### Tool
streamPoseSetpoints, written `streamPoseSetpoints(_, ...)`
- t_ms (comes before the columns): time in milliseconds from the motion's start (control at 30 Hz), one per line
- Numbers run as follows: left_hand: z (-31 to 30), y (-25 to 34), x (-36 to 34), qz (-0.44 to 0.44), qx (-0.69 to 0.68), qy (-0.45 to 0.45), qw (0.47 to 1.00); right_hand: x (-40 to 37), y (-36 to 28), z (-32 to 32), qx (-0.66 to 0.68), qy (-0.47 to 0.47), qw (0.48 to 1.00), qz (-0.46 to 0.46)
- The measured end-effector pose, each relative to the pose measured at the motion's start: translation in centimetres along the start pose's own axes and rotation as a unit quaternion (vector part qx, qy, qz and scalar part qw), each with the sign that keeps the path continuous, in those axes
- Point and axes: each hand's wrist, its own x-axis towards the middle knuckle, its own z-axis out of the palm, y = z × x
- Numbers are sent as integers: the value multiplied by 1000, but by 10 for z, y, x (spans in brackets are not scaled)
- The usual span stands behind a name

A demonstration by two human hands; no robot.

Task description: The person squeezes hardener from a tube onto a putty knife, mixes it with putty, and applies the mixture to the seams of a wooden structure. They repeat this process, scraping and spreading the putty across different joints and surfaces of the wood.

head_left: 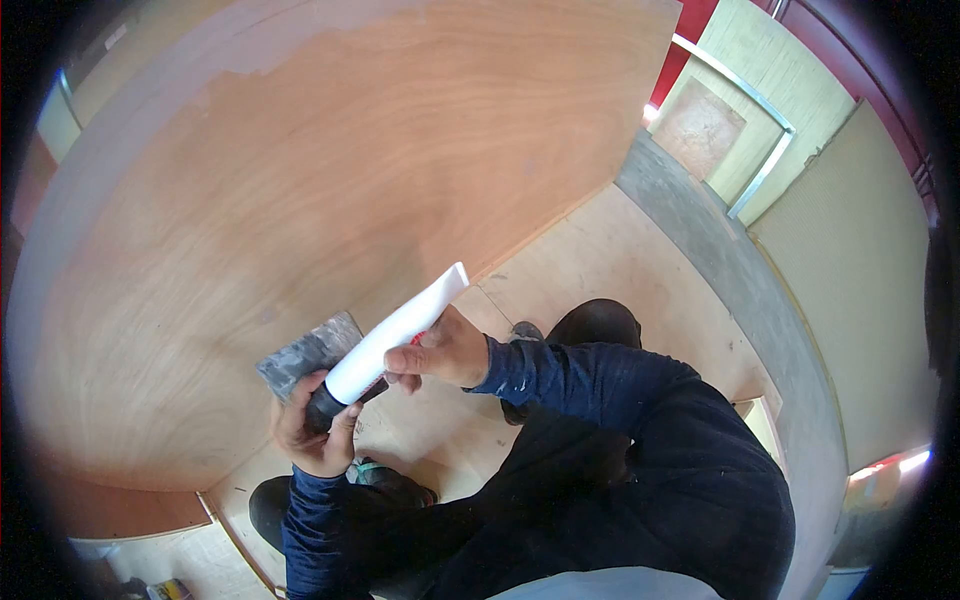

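Observation:
A white squeeze tube point(395, 335) with red print slants across the middle, its flat crimped end up to the right and its black cap point(322, 410) down to the left. My right hand point(445, 350) is closed around the tube's body, thumb laid along it. The fingers of my left hand point(310, 435) wrap the black cap. They also hold a flat grey-smeared putty spreader point(308, 352), which sticks out behind the tube; its grip is mostly hidden.
A large upright plywood panel point(330, 200) stands close in front, with a pale coat along its upper left. Plywood flooring point(590, 260) lies below my knees. To the right are a grey strip point(690, 205), a metal angle frame point(765, 175) and a leaning board point(850, 280).

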Motion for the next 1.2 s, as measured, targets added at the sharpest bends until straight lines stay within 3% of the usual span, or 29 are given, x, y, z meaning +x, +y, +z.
streamPoseSetpoints(67,3,-2,-4,-105,-130,56,984,-3,-2,1,31,-73,993,-89)
streamPoseSetpoints(267,-5,2,2,-119,-151,52,980,2,-15,11,145,-56,972,-175)
streamPoseSetpoints(400,-5,3,0,-112,-161,72,978,0,-3,1,113,-4,989,-99)
streamPoseSetpoints(467,-8,-7,-3,-95,-133,75,984,2,0,-3,88,23,996,26)
streamPoseSetpoints(533,-11,-12,-3,-77,-105,76,989,4,-3,-5,51,-5,998,26)
streamPoseSetpoints(600,-2,-5,1,-113,-164,67,978,-3,-15,-12,15,-34,999,29)
streamPoseSetpoints(667,-4,1,4,-114,-163,75,977,-7,-23,3,105,-26,991,-75)
streamPoseSetpoints(767,0,1,8,-100,-169,68,978,-3,-13,-5,62,-9,988,-139)
streamPoseSetpoints(900,-6,17,19,-93,-143,30,985,-1,-13,-18,26,-4,991,-135)
streamPoseSetpoints(967,-4,14,24,12,-58,20,998,-1,4,-25,84,58,989,-103)
streamPoseSetpoints(1000,-3,17,26,19,-62,24,998,-1,8,-29,98,99,989,-58)
streamPoseSetpoints(1100,-8,16,30,20,-73,19,997,2,2,-22,78,65,992,-74)
streamPoseSetpoints(1133,-12,13,28,6,-88,29,996,5,-6,-5,105,1,982,-155)
streamPoseSetpoints(1200,0,4,23,-9,-186,57,981,0,-14,-8,70,28,989,-126)
